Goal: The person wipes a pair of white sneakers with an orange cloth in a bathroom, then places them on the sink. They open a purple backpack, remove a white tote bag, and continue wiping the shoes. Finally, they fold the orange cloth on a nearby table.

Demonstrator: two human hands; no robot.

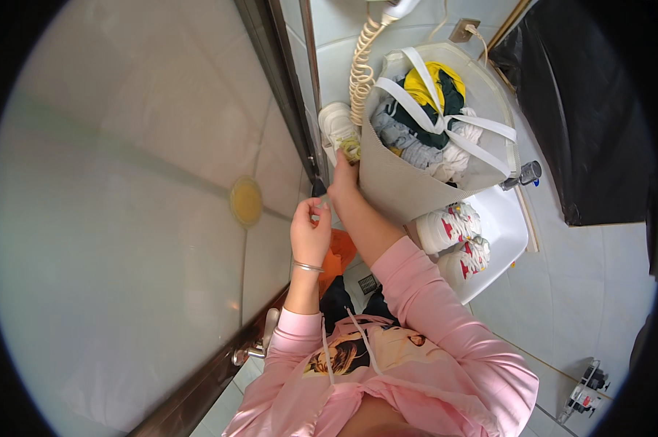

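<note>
R hand point(341, 178) is up at the near edge of the laundry basket point(402, 191), which sits on the sink point(507, 233), full of clothes point(423, 124); its fingers seem closed on the rim, but can't tell for sure. L hand point(311, 231) hangs beside it, fingers loosely curled, holding nothing. Looks like the taking-hold step. Next needs a firm grip with both hands before any lift, since the basket is loaded.
</note>
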